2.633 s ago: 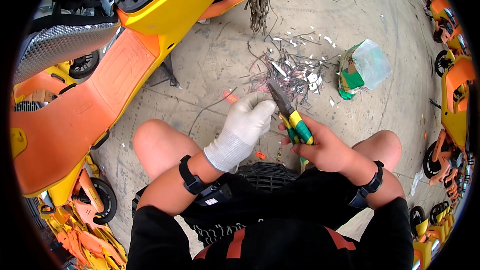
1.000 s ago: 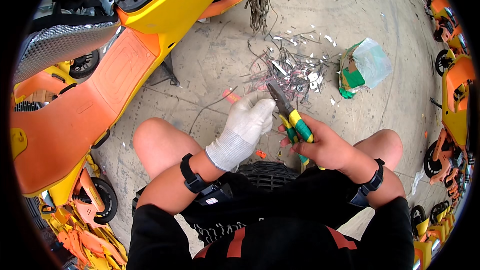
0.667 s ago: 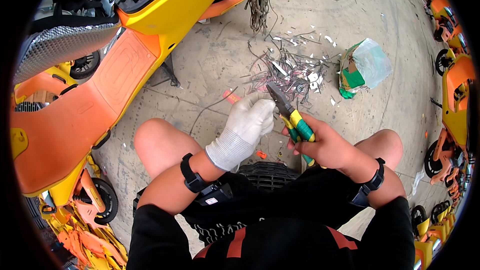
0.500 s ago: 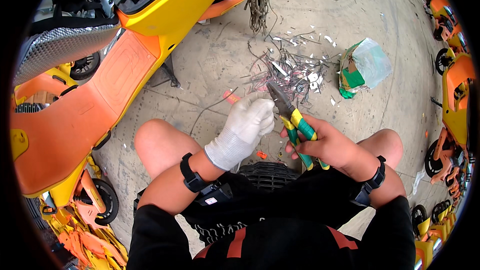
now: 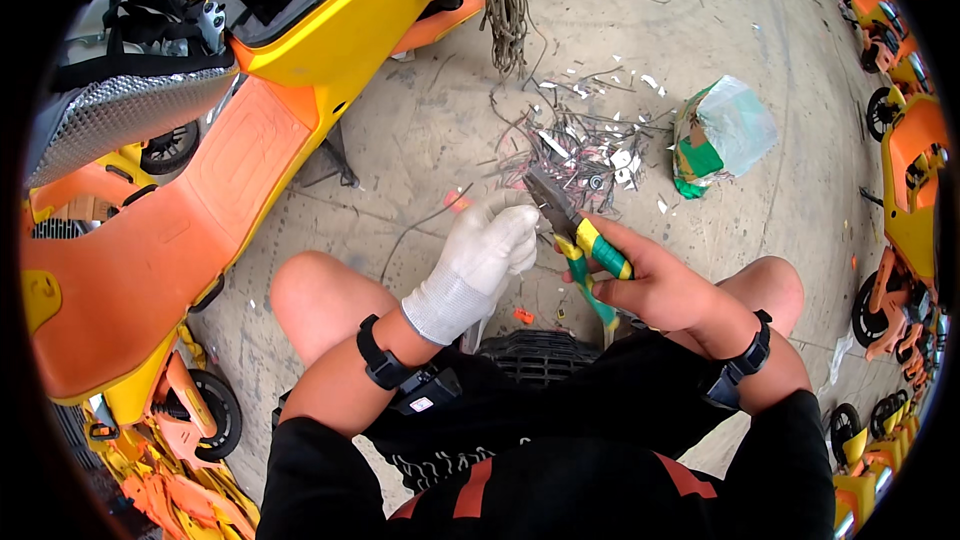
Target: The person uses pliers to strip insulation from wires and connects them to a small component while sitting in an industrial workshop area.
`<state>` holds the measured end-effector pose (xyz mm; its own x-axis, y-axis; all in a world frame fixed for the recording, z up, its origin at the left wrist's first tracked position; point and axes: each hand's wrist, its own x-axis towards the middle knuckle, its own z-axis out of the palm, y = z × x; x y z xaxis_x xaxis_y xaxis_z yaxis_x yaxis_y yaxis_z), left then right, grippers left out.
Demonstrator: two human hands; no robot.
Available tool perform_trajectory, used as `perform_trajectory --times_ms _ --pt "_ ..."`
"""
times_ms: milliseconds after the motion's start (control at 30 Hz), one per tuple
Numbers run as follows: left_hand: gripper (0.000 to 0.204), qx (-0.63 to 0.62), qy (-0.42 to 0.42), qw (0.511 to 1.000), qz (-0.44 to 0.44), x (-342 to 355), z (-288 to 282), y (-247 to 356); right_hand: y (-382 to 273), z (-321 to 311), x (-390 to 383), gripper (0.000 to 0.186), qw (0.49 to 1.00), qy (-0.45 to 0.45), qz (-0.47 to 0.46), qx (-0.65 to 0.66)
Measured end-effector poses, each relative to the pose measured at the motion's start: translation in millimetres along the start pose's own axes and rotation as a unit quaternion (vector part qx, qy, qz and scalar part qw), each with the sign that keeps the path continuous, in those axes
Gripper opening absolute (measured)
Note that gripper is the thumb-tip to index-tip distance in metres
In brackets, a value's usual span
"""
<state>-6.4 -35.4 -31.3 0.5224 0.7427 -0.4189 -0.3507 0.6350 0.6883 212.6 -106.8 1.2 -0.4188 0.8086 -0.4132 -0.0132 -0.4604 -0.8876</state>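
Note:
My left hand point(image 5: 490, 241), in a white knitted glove, is closed with its fingertips pressed together beside the pliers' jaws. A tiny pale tip shows between glove and jaws; what the fingers pinch is too small to make out. Bare and wrapped round the green-and-yellow handles, my right hand point(image 5: 655, 285) grips a pair of pliers point(image 5: 606, 252). Their dark jaws point up and to the left, near the gloved fingertips. Beyond them on the floor lies a pile of cut wires and white scraps point(image 5: 590, 155).
A green-and-brown bag with clear plastic point(image 5: 735, 125) stands right of the pile. On the left is a yellow-and-orange scooter body point(image 5: 250, 135), with a bundle of cables point(image 5: 505, 10) hanging at its far end. More scooters point(image 5: 910, 205) line the right side. A black crate point(image 5: 540, 355) is beneath me.
The pliers have shifted slightly left and their handles look spread differently, one now mostly behind my right hand. My gloved hand has moved slightly left, still closed.

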Motion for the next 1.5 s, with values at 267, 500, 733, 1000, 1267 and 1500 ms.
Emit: perform_trajectory --times_ms 267,500,733,1000,1267,1500 --pt "0.014 0.035 0.101 0.994 0.038 1 6 4 20 -11 7 0.076 1.0 0.023 -0.022 -0.002" --pt "0.016 0.042 0.132 0.985 0.1 9 -8 13 11 -7 12 0.062 0.996 0.068 0.046 0.017" --pt "0.017 0.117 0.153 0.979 0.071 8 -8 19 44 -30 41 0.047 0.928 0.094 0.11 -0.343" --pt "0.015 0.177 0.117 0.977 0.032 22 -13 13 157 -33 66 0.036 0.866 -0.028 0.456 -0.202" --pt "0.013 0.247 0.101 0.962 0.051 20 -11 4 202 -4 63 0.036 0.78 -0.14 0.504 -0.344" --pt "0.024 0.291 0.076 0.952 0.061 20 -6 3 228 20 52 0.034 0.799 -0.173 0.509 -0.27"
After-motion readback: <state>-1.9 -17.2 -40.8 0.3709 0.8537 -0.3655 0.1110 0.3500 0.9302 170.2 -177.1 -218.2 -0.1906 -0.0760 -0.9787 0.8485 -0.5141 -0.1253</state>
